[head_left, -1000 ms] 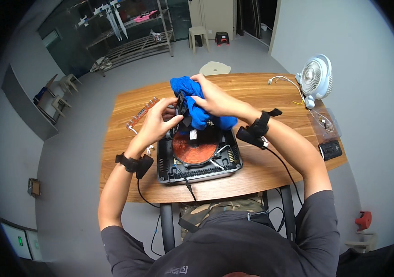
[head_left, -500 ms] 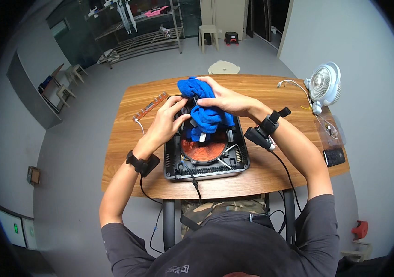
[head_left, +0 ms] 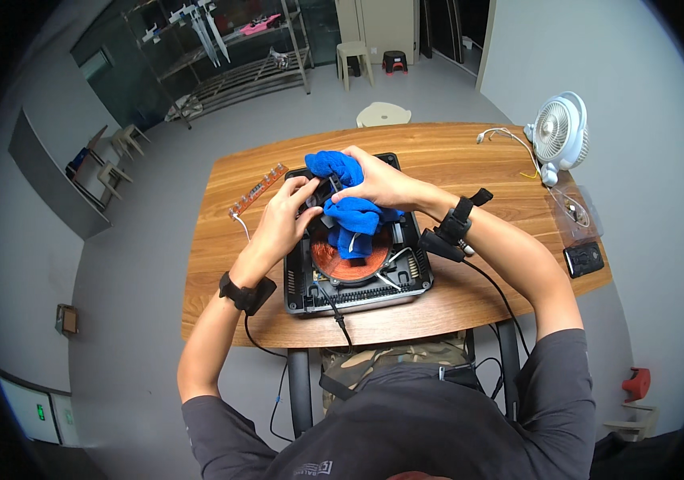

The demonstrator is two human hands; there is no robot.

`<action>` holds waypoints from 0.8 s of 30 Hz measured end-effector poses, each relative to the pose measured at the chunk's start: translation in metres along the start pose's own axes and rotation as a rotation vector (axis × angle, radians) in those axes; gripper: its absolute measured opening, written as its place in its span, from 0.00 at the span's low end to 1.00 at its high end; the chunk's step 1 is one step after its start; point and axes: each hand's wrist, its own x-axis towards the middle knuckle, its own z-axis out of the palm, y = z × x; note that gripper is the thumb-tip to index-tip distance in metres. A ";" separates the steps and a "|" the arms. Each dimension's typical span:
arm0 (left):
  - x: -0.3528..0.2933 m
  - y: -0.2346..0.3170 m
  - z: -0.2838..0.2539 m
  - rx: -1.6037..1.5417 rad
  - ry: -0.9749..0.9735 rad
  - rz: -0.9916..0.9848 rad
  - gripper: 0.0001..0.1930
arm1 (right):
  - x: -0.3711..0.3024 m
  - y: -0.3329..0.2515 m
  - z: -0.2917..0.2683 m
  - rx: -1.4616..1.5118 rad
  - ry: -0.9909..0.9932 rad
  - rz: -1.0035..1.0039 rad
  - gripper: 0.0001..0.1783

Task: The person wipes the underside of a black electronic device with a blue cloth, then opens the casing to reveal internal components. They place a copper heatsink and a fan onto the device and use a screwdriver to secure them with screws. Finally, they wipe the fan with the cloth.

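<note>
An opened induction cooker's black housing (head_left: 358,302) lies on the table, with a round copper coil (head_left: 334,266) inside it. My right hand (head_left: 386,182) grips a bunched blue cloth (head_left: 351,214), whose lower end hangs over the coil. A dark part shows between the cloth's folds by the right fingertips. At the housing's far left, my left hand (head_left: 284,214) is closed, thumb and fingers curled around a black plastic part (head_left: 319,194). Cloth and fingers hide most of that part, so its exact kind is unclear.
An orange circuit-board strip (head_left: 258,190) with a white cable lies left of the housing. A black power cord (head_left: 337,314) runs off the near edge. At the right stand a white fan (head_left: 559,132), a clear plastic tray (head_left: 578,220) and a black box-like item (head_left: 583,259).
The whole view has shifted slightly. My right hand has shifted its hold on the cloth, and the cloth's lower end now hangs further over the coil. The left hand keeps its place.
</note>
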 end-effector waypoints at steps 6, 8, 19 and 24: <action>-0.001 0.005 -0.001 0.000 -0.002 -0.037 0.25 | -0.006 -0.005 -0.007 0.076 -0.019 0.030 0.51; -0.001 0.003 0.000 0.004 0.010 -0.025 0.25 | -0.009 -0.006 -0.009 0.180 -0.044 0.005 0.52; 0.009 0.016 -0.006 -0.012 -0.034 -0.018 0.25 | 0.004 -0.020 0.003 0.246 -0.065 -0.006 0.45; 0.005 0.021 -0.013 -0.004 -0.066 -0.026 0.25 | 0.008 -0.003 0.008 0.246 -0.006 -0.018 0.41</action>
